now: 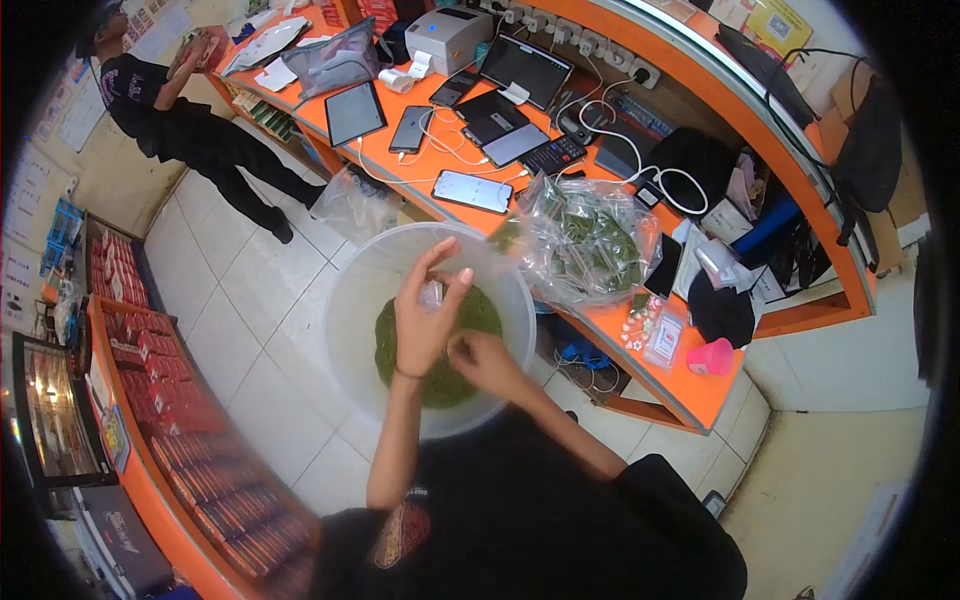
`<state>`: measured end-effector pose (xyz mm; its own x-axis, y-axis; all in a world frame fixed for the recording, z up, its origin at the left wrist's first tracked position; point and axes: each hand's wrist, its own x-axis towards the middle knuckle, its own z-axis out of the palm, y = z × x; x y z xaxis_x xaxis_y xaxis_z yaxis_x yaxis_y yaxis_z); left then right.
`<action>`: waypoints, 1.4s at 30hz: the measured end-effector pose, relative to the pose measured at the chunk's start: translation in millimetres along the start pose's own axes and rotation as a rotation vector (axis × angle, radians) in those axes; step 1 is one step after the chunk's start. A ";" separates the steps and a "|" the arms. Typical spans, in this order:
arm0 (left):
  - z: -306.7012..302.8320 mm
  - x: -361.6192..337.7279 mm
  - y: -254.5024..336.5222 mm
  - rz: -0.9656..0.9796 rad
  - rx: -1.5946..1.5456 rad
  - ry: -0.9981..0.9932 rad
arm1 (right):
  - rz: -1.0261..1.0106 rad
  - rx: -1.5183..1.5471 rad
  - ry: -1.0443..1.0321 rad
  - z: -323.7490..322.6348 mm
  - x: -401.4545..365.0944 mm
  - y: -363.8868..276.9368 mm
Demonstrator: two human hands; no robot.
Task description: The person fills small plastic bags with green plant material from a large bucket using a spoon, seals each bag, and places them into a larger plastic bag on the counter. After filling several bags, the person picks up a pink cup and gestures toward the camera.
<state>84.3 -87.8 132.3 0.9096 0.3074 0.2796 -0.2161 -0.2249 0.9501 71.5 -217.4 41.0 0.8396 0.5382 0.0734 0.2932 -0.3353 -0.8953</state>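
My left hand is raised over a large translucent tub, its thumb and index finger apart, with a small piece of clear plastic held in the palm. Close beside it, my right hand has its fingers curled together; what they hold, if anything, is hidden. Green material lies in the bottom of the tub. A blurred, greenish shape shows above the tub's right rim. Clear plastic bags with green contents are piled on the orange counter.
Phones, a tablet, cables, a laptop and a printer crowd the counter. A pink cup stands near its right end. Another person stands at the upper left. Shelves of red packets line the left side.
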 end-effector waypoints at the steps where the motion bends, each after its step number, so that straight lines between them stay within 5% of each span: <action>1: 4.6 1.4 -5.8 -0.035 -0.118 -0.026 | 0.003 0.078 0.043 -1.3 -1.2 0.6; 2: -2.6 -1.8 -13.5 -0.279 -0.175 -0.080 | 0.008 0.161 0.086 -1.6 -1.8 1.0; 6: -14.1 -30.8 -44.8 -0.544 -0.607 -0.070 | 0.133 0.263 0.148 -13.0 -1.1 -8.0; 14: -7.0 -58.0 -48.0 -0.564 -0.834 -0.096 | 0.033 0.337 0.070 -9.8 3.4 5.3; 21: -7.1 -65.0 -41.9 -0.568 -0.699 -0.099 | 0.078 0.462 -0.047 -30.7 8.5 2.5; 25: -9.1 -78.4 -47.7 -0.613 -0.702 0.041 | 0.183 0.506 -0.114 -35.7 9.8 12.7; 36: -3.6 -120.7 -47.1 -0.618 -0.764 0.331 | 0.021 0.459 -0.365 -11.8 8.0 17.3; 39: -12.2 -117.9 -42.7 -0.656 -0.897 0.278 | 0.115 0.708 -0.289 -8.4 12.6 16.8; 41: -18.5 -115.7 -46.8 -0.665 -0.953 0.219 | 0.465 0.828 -0.343 -13.0 13.7 13.8; 42: -21.4 -113.6 -49.6 -0.651 -0.999 0.210 | 0.464 0.824 -0.317 -11.7 13.2 10.9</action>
<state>-15.9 -91.8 56.4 0.8948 0.2624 -0.3612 -0.0028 0.8123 0.5833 91.2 -223.0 37.3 0.5945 0.7117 -0.3742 -0.5427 0.0117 -0.8399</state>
